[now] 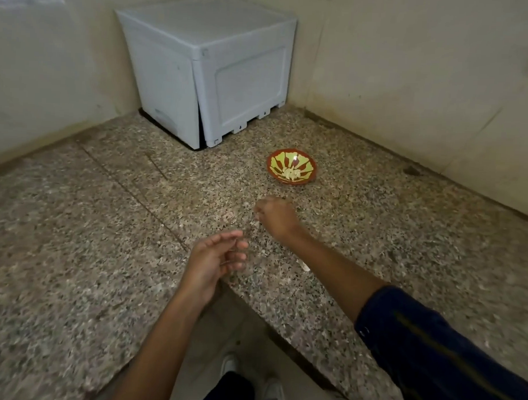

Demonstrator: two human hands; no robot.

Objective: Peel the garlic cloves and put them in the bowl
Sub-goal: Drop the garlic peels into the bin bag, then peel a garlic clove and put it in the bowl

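Speckled counter, bowl, white box

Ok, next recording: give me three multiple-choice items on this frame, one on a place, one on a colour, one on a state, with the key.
1. Where does the bowl stand?
A. On the granite counter, right of the white box
B. On top of the white box
C. On the floor

2. What colour is the bowl's rim?
A. Blue
B. Red-brown
C. White

3. What does the left hand hold?
A. A knife
B. The bowl
C. Nothing visible

Key: 1 A, the bowl sits on the speckled stone beside the box; 2 B, a red-brown rim frames the yellow-green pattern; 3 C, its loosely curled fingers show nothing between them.
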